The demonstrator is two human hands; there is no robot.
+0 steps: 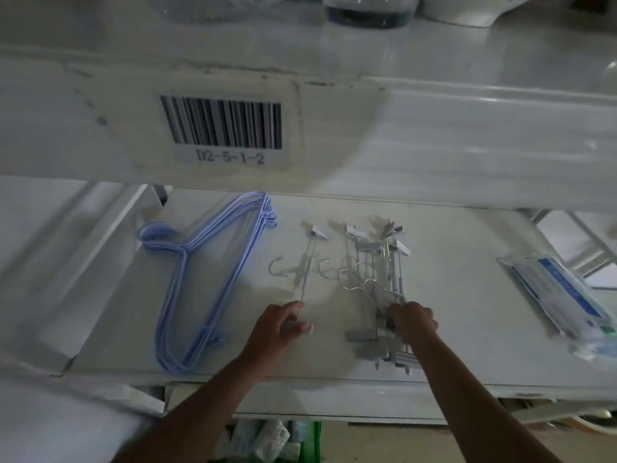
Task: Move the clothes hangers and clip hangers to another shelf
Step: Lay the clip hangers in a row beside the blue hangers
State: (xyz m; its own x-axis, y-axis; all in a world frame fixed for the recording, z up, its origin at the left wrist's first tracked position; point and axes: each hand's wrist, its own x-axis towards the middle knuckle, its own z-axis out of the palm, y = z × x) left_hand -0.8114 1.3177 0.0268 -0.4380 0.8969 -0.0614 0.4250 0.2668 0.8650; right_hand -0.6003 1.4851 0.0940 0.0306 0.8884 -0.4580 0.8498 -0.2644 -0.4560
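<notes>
Both of the person's arms reach onto the white metal shelf [450, 329] from below the frame. The left hand [278, 325] rests on the near end of a single grey clip hanger with a silver wire hook [305, 265], fingers curled loosely around its lower clip; whether it truly grips or only touches, I cannot tell. That hanger lies lengthwise, running away from the person, its far clip white-tipped.

Just beside it to the right, the right hand [414, 324] is closed over the near end of a bundle of grey clip hangers with tangled silver hooks [377, 279], the fingers wrapped about the bars where the lower clips stack together. The bundle lies flat on the shelf.

Well to the left sits a stack of pale blue wire clothes hangers [197, 279], nested together, hooks pointing left, untouched. Near the right edge lies a clear plastic packet with blue printing [564, 299], set at a slant.

Above, the front lip of the upper shelf carries a barcode label reading D2-5-1-2 [222, 128].
</notes>
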